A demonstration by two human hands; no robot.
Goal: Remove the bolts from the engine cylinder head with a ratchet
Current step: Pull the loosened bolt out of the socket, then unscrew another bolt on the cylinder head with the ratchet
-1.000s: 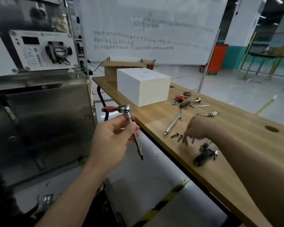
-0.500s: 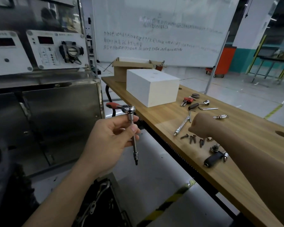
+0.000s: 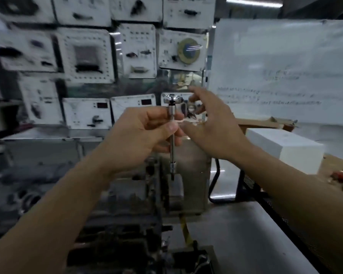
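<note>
steadying the ratchet upright matters most here: the left grip pinches its thin, smooth chrome shaft between thumb and fingers, while the right grip hovers wide, fingers spread, holding nothing, beside the round shiny head at mid-frame. to do this well, i'd seat the small socket squarely on a bolt before turning, so it can't slip. the engine, a dark, lumpy, blurred block at lower middle, lies below the tool; its bolts can't be made out.

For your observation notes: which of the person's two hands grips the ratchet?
The left hand: its fingers curl round the ratchet; the right hand is spread open beside it.
</note>
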